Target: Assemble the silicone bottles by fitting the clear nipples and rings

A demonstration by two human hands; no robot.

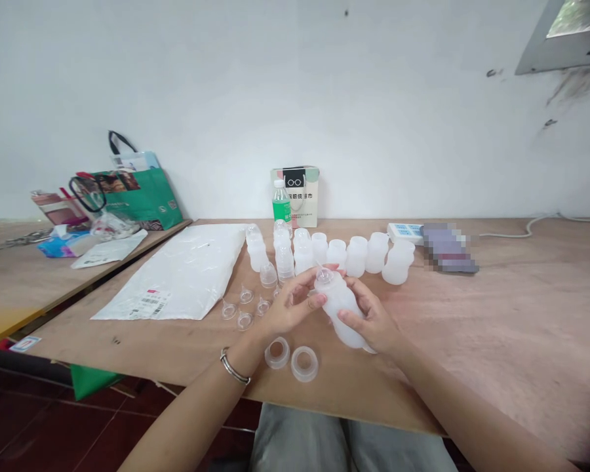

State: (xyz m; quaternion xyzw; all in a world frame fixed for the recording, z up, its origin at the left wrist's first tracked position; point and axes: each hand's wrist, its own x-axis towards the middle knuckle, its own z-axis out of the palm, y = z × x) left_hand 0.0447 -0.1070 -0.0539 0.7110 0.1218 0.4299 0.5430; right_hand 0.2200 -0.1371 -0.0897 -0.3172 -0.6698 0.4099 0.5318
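Note:
Both hands hold one frosted white baby bottle [343, 311], tilted with its top toward the far left. My right hand [368, 314] wraps round the bottle's body. At the neck, my left hand [297, 301] has its fingers and thumb closed round the rim, where a clear nipple [324, 274] sits on top. Left of the hands lie several loose clear nipples [244, 320]. Nearer the table's front edge are two translucent screw rings, one [277, 353] beside the other [304, 364]. Behind the hands stand several more bottles [356, 255], and a clear dome cap [268, 275].
A white plastic mailer [177, 272] lies flat on the wooden table [511, 328]. Behind the bottles stand a green-labelled drink bottle [281, 203] and a paper bag [305, 196]. To the right are a power strip [404, 232] and a blurred grey object [447, 248]. A green bag [152, 200] stands left.

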